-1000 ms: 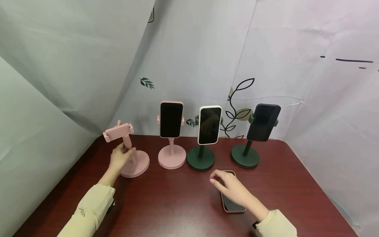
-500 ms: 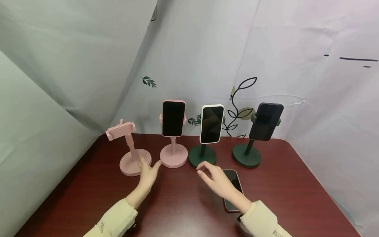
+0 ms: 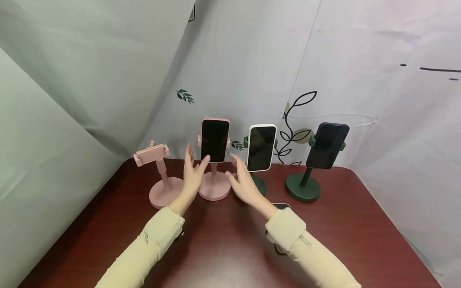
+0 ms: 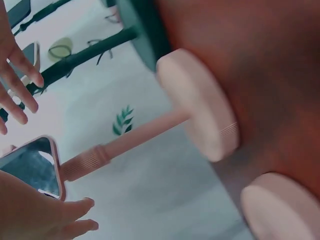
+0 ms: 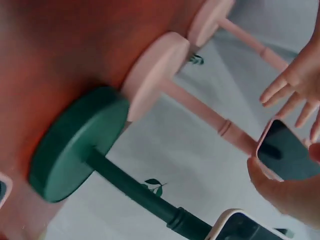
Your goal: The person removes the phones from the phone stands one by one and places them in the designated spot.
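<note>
A phone [image 3: 215,140] in a pink case sits upright in the clamp of a pink phone stand [image 3: 215,193] at the back of the table. My left hand [image 3: 192,176] is raised at its left side, fingers spread and thumb near the phone's lower corner. On the other side my right hand [image 3: 245,186] reaches up with straight fingers, overlapping the green stand's base. In the left wrist view the phone [image 4: 32,167] lies between both hands. The right wrist view puts my right thumb at the lower edge of the phone [image 5: 285,150].
At left stands a second pink phone stand [image 3: 165,193], its clamp bare. Rightward, a green stand holds a white-cased phone [image 3: 261,148], and another green stand [image 3: 302,187] holds a dark phone [image 3: 327,145]. One more phone [image 3: 281,206] lies on the table, mostly hidden by my right sleeve.
My left hand has let go of the leftmost pink stand's stem and moved right to the pink-cased phone. My right hand has moved left and forward from over the lying phone to its other side.
</note>
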`<act>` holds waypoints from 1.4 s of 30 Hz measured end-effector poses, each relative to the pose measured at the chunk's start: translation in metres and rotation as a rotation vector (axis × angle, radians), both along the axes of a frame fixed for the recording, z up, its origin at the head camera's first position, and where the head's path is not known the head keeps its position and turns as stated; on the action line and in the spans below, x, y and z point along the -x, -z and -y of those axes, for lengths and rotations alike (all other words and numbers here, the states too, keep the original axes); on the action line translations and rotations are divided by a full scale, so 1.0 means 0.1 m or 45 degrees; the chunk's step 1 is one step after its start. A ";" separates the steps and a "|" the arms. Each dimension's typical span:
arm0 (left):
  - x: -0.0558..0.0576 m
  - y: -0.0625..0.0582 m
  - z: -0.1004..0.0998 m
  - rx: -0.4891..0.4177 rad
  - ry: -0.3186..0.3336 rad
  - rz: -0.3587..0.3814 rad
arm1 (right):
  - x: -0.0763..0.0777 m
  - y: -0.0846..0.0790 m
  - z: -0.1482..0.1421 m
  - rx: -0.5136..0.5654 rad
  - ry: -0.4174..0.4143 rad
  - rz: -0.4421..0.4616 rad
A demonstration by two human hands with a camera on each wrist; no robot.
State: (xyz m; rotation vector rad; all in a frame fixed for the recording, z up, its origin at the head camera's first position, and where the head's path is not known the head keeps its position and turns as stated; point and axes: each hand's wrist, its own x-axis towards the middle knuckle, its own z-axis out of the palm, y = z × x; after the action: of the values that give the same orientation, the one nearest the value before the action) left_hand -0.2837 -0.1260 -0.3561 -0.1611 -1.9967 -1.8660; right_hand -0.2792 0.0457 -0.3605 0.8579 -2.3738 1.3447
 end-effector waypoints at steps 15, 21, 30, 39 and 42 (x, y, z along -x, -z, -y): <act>0.23 -0.19 -0.20 -0.041 -0.192 -0.230 | 0.39 -0.20 0.26 0.242 0.111 0.117; 0.19 -0.17 -0.22 -0.096 -0.221 -0.284 | 0.38 -0.18 0.27 0.146 0.226 -0.056; 0.04 -0.20 -0.15 -0.044 -0.230 -0.318 | 0.29 -0.22 0.22 0.159 0.131 -0.165; -0.36 -0.24 -0.08 0.070 -0.125 -0.415 | -0.10 -0.32 0.01 0.219 -0.007 -0.135; -0.52 -0.28 -0.05 0.154 -0.042 -0.428 | -0.29 -0.31 -0.09 0.174 0.008 -0.188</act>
State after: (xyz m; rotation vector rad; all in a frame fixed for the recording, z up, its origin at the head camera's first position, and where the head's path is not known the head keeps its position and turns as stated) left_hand -0.2315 -0.1206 -0.3284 -0.4420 -1.8635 -1.5768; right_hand -0.2497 0.0550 -0.3292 0.8776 -2.1454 1.3722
